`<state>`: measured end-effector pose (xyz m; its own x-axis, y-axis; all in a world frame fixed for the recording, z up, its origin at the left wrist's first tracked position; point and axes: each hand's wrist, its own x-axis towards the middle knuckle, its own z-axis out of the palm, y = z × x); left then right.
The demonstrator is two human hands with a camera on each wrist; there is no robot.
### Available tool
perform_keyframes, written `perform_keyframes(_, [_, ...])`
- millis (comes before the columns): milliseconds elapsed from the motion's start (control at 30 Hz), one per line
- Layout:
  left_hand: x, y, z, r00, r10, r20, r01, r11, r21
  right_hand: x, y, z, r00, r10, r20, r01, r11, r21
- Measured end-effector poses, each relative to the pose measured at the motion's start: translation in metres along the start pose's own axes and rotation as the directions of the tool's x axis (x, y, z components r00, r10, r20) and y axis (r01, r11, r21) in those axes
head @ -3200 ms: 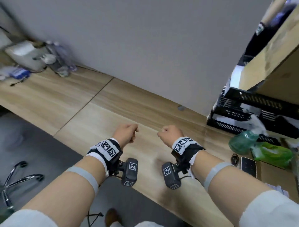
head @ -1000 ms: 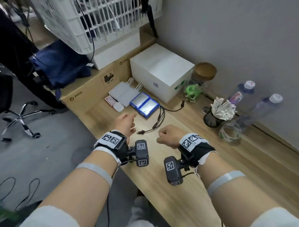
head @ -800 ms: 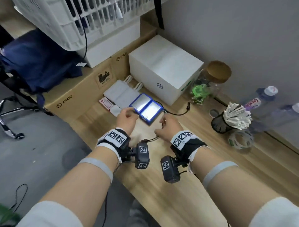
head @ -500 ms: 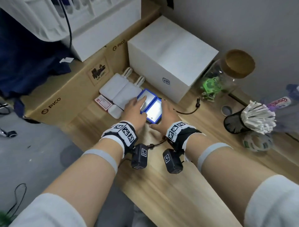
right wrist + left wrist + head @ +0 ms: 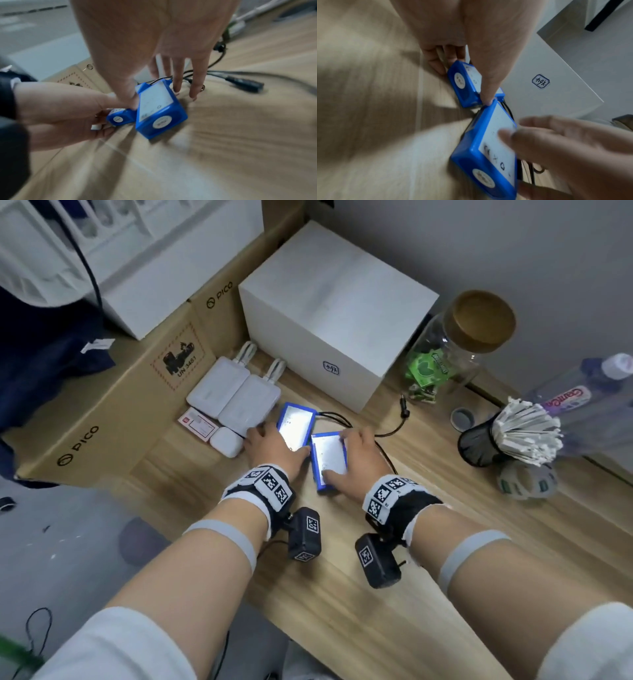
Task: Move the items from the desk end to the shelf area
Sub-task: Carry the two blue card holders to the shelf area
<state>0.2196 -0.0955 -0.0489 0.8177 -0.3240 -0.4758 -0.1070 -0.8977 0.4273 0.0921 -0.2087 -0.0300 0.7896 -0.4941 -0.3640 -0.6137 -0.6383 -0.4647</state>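
Pulled apart since half a second ago: right blue box [image 5: 329, 458] drawn nearer along the wooden desk [image 5: 342, 594] and angled, left blue box [image 5: 296, 426] lying by the white power banks [image 5: 236, 398]. Right hand [image 5: 359, 460] clasped round its box, thumb on the near face, fingers on the far side. Left hand [image 5: 274, 448] clasped round the other likewise. Both boxes flat on the desk. Black cable [image 5: 387, 433] behind, white carton [image 5: 335, 313] beyond, glass jar [image 5: 455, 344] rightward.

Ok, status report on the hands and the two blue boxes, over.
Left hand grips one blue box. Right hand grips the other box. Both low over the desk. Black cable trails behind them.
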Motion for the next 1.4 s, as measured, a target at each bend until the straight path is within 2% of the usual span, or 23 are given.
perform_keyframes(67, [0.000,0.003,0.000,1.000,0.006,-0.004,-0.006,0.999,0.048,0.000,-0.007,0.006,0.989,0.138,-0.061,-0.135,0.990,0.043])
perform_keyframes(133, [0.001,0.002,-0.001,0.999,0.033,-0.004,-0.033,0.993,0.110,0.003,-0.014,0.013,0.969,0.247,-0.011,-0.247,0.969,0.023])
perform_keyframes(200, [0.000,-0.002,-0.001,0.999,0.042,-0.007,-0.040,0.988,0.151,0.005,-0.020,0.017,0.951,0.306,0.045,-0.303,0.951,-0.056])
perform_keyframes(333, [-0.007,-0.010,0.001,0.999,-0.005,0.037,-0.004,0.972,0.234,0.001,-0.023,0.019,0.944,0.319,0.080,-0.305,0.941,-0.145])
perform_keyframes(467, [-0.026,-0.004,0.000,0.994,-0.021,0.106,-0.012,0.954,0.300,-0.019,-0.013,0.017,0.936,0.295,0.195,-0.232,0.929,-0.289])
perform_keyframes(600, [-0.045,-0.006,0.010,0.978,-0.064,0.198,0.035,0.989,0.144,-0.052,0.012,0.003,0.916,0.298,0.267,-0.242,0.944,-0.224])
perform_keyframes(667, [-0.060,-0.003,0.013,0.970,-0.059,0.235,0.060,0.998,0.002,-0.071,0.024,-0.009,0.912,0.302,0.277,-0.280,0.953,-0.114])
perform_keyframes(733, [-0.082,0.002,0.019,0.964,-0.058,0.261,0.082,0.993,-0.080,-0.095,0.037,-0.020,0.908,0.306,0.287,-0.342,0.936,0.084])
perform_keyframes(800, [-0.110,0.013,0.028,0.953,-0.030,0.301,0.092,0.976,-0.195,-0.124,0.052,-0.029,0.896,0.315,0.311,-0.418,0.834,0.360])
perform_keyframes(900, [-0.143,0.025,0.063,0.939,0.062,0.338,0.091,0.903,-0.419,-0.181,0.079,-0.049,0.897,0.305,0.320,-0.442,0.597,0.670])
perform_keyframes(967, [-0.182,0.049,0.074,0.923,0.135,0.361,0.086,0.840,-0.535,-0.224,0.100,-0.066,0.916,0.273,0.293,-0.389,0.426,0.817])
perform_keyframes(1033, [-0.237,0.079,0.080,0.894,0.219,0.390,0.075,0.785,-0.614,-0.271,0.128,-0.082,0.935,0.269,0.231,-0.310,0.300,0.902])
perform_keyframes(1133, [-0.316,0.120,0.104,0.822,0.345,0.453,0.047,0.752,-0.657,-0.340,0.177,-0.098,0.918,0.376,0.128,-0.178,0.101,0.979])
perform_keyframes(1200, [-0.369,0.144,0.130,0.786,0.409,0.464,0.018,0.735,-0.678,-0.392,0.208,-0.108,0.899,0.435,0.052,-0.078,0.042,0.996])
perform_keyframes(1267, [-0.424,0.169,0.158,0.726,0.479,0.493,-0.009,0.724,-0.690,-0.448,0.242,-0.116,0.859,0.511,-0.034,0.012,0.045,0.999])
perform_keyframes(1333, [-0.480,0.192,0.190,0.670,0.525,0.524,-0.033,0.727,-0.686,-0.509,0.277,-0.122,0.793,0.599,-0.112,0.092,0.065,0.994])
perform_keyframes(1400, [-0.536,0.216,0.223,0.635,0.536,0.556,-0.009,0.725,-0.688,-0.573,0.311,-0.129,0.723,0.669,-0.174,0.165,0.078,0.983])
